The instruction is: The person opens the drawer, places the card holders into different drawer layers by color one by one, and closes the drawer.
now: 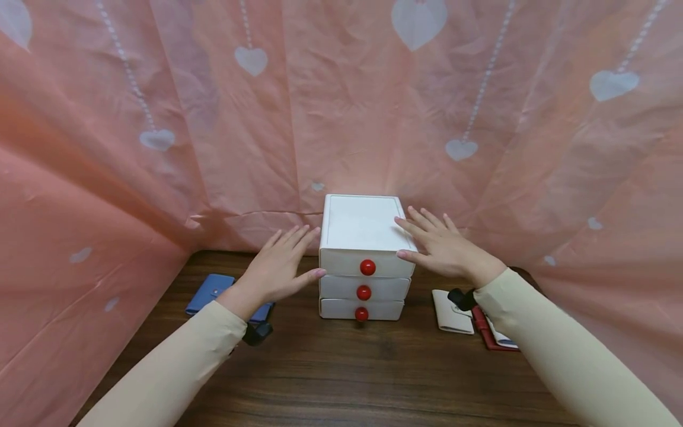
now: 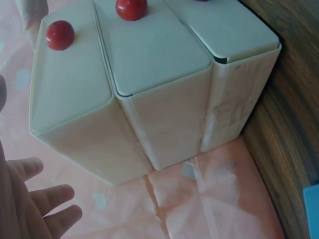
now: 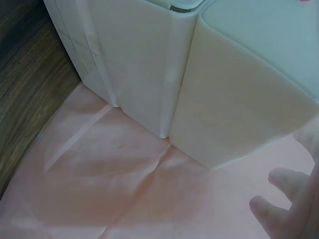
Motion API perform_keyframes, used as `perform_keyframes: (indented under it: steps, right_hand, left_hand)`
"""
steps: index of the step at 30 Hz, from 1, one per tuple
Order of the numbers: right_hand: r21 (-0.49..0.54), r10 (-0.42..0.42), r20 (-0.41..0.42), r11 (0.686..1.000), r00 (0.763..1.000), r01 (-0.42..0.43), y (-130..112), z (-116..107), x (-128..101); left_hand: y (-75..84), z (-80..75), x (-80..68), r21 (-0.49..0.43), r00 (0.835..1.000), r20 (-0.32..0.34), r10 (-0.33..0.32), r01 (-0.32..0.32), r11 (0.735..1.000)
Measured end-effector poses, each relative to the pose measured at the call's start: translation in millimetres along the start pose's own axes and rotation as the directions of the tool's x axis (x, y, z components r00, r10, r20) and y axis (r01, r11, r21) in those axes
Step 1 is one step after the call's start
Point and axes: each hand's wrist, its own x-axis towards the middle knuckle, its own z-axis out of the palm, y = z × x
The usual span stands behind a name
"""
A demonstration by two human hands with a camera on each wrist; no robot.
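Note:
A white three-drawer cabinet (image 1: 365, 222) stands upright on the dark wooden table, each drawer front bearing a round red knob (image 1: 367, 267). All three drawers look pushed in. To the cabinet's left, my left hand (image 1: 274, 268) is held with fingers straight and spread, holding nothing. Its fingers (image 2: 52, 198) show apart from the cabinet's side in the left wrist view. My right hand (image 1: 445, 248) hovers by the top right edge, fingers extended and nothing held. In the right wrist view, whether its fingers (image 3: 289, 183) touch the cabinet cannot be told.
On the left of the table (image 1: 341, 373) lies a blue snap-closure wallet (image 1: 210, 292), with another blue item partly behind my left wrist. At right are a cream wallet (image 1: 452, 312) and a red one (image 1: 487, 332), partly covered by my sleeve. Pink heart-patterned curtain (image 1: 341, 118) surrounds the table.

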Motion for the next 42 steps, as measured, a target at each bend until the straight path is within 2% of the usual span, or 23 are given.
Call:
perform_keyframes:
  steps: [10, 19, 26, 31, 36, 42]
  right_hand:
    - [0.022, 0.003, -0.001, 1.000, 1.000, -0.003, 4, 6, 6]
    - [0.050, -0.032, -0.013, 0.998, 0.999, 0.033, 5, 11, 9]
    - [0.050, -0.052, -0.007, 0.997, 0.999, 0.052, 4, 16, 13]
    - [0.058, -0.050, -0.003, 0.997, 0.999, 0.050, 2, 18, 14]
    - [0.067, -0.055, -0.007, 0.996, 0.998, 0.055, 2, 20, 14]
    - [0.072, -0.064, -0.004, 0.995, 0.998, 0.064, 2, 19, 14]
  left_hand:
    - [4.9, 1.4, -4.6, -0.042, 0.999, -0.032, -0.014, 0.013, 0.999]
    - [8.2, 4.4, -8.1, -0.074, 0.995, -0.096, -0.004, -0.003, 0.997]
    - [10.6, 8.0, -11.4, -0.087, 0.993, -0.122, -0.004, -0.007, 0.996]
    - [15.2, 9.7, -13.6, -0.086, 0.983, -0.181, -0.005, -0.010, 0.996]
    - [21.4, 12.2, -15.1, -0.130, 0.968, -0.251, 0.002, -0.035, 0.991]
    - [29.6, 14.5, -16.0, -0.148, 0.967, -0.256, 0.009, -0.048, 0.988]
